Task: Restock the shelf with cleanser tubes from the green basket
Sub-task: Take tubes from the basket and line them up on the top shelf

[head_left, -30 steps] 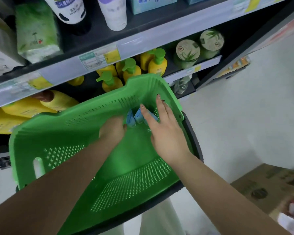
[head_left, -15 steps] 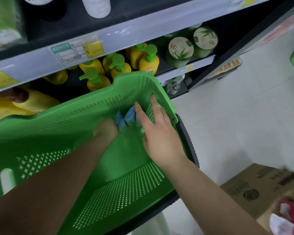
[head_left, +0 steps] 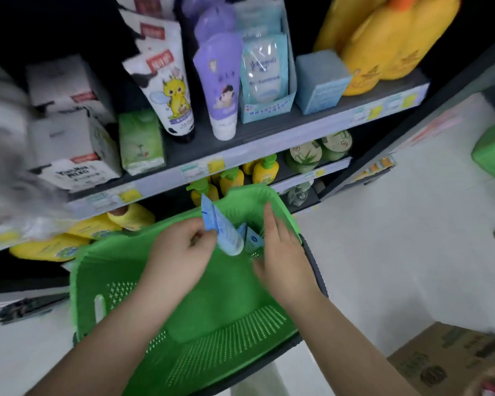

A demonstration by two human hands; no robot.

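So the light blue cleanser tube [head_left: 222, 231] is up off the basket floor, tilted with its crimped end pointing up toward the shelf and its rounded cap end down. The left hand [head_left: 180, 252] has it, fingers curled and pinching it near the lower half. A couple more blue tubes [head_left: 252, 238] are still lying in the far corner of the green basket [head_left: 212, 324], just beside the lifted one. The right hand [head_left: 280, 258] is right there next to them, fingers fairly straight and close together, tips reaching toward the basket's far wall; can't tell if it's actually touching the tubes, it's blurry.

The basket sits on something with a dark rim [head_left: 317, 270], tipped against the shelving. Behind it on the lower shelf are yellow pump bottles [head_left: 262, 170] and aloe jars [head_left: 306, 158]. The shelf above [head_left: 269, 138] has a white tube with a yellow cartoon critter [head_left: 169, 90], a purple tube [head_left: 220, 81], a blue box [head_left: 320, 81] and green packs [head_left: 140, 141]. Cardboard box [head_left: 446, 358] on the floor at lower right.
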